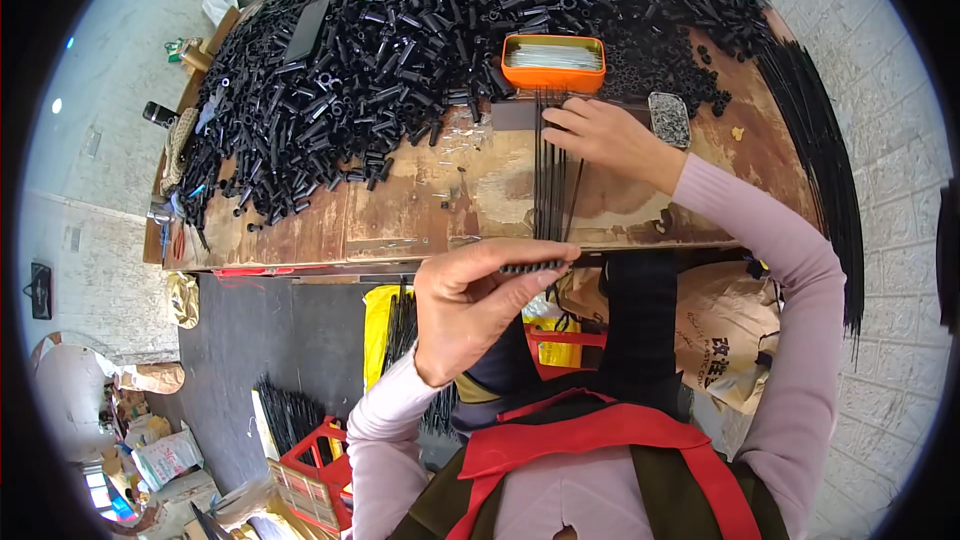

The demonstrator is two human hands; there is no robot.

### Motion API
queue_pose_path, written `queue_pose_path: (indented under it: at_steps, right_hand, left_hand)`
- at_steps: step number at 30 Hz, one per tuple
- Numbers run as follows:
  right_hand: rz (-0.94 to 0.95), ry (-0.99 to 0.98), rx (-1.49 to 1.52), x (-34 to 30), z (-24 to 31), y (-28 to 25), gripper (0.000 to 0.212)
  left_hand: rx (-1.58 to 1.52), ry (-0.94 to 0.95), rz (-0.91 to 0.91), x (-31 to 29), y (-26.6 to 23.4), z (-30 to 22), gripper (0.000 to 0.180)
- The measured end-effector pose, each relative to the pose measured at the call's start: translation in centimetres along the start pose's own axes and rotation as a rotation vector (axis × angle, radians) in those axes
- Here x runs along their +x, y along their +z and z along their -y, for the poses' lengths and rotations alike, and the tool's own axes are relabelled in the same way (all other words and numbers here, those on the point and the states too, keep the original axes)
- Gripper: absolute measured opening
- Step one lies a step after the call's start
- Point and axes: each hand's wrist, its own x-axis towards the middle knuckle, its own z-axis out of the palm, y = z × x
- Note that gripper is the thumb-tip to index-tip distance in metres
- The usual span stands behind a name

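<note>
My left hand [475, 300] is closed at the table's front edge, pinching a flat row of thin black rods [548, 185] by their near ends between thumb and fingers. The rods run away from me over the table toward an orange tin [553, 64] filled with thin pale sticks. Around the far part of the rods, my right hand [612, 137] has its fingers curled, the fingertips against them. One rod slants apart from the bundle below that hand. A dark flat block [513, 117] lies beside the rods' far ends.
A large heap of short black tubes [340, 90] covers the table's left and back. A clear box of small grey pieces [669, 118] stands right of my right hand. Long black rods [820, 170] hang over the table's right edge. A red chair [310, 475] stands lower left.
</note>
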Motion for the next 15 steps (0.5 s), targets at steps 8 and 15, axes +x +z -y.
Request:
queue_pose_path:
  at_steps: [8,15]
  right_hand:
    - [0.082,-0.230,-0.141,-0.6,-2.8,-1.0,0.015]
    - [0.005,0.128,-0.045,0.9,-5.9,0.3,0.018]
  left_hand:
    - [0.005,0.011,0.042,0.2,-0.4,-0.1,0.020]
    - [0.003,0.069,0.074,0.8,0.4,-0.5,0.020]
